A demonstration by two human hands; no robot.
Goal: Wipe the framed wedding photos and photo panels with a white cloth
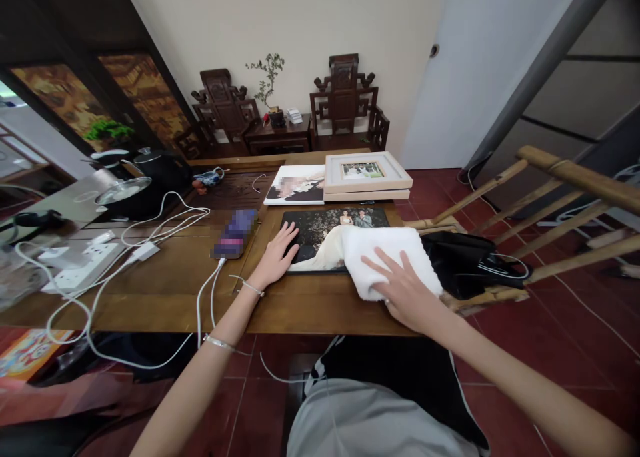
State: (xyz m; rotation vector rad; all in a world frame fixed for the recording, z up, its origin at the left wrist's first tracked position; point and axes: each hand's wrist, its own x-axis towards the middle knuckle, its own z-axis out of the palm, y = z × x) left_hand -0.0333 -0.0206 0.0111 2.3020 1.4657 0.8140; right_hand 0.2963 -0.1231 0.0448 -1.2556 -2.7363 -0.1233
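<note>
A dark photo print (325, 227) lies flat on the wooden table (175, 277). My left hand (277, 254) rests open on the print's near left corner, fingers spread. My right hand (403, 287) lies flat, fingers stretched, on a folded white cloth (383, 250) that covers the print's right side. Behind it are a second photo (295, 184) and stacked light wooden frames (367, 174).
A phone (235, 234) on a white cable lies left of the print. A power strip (83, 264), tangled cables and a kettle (145, 177) fill the table's left. A black bag (465, 264) sits on a bamboo chair (550, 224) at the right. Carved chairs stand by the wall.
</note>
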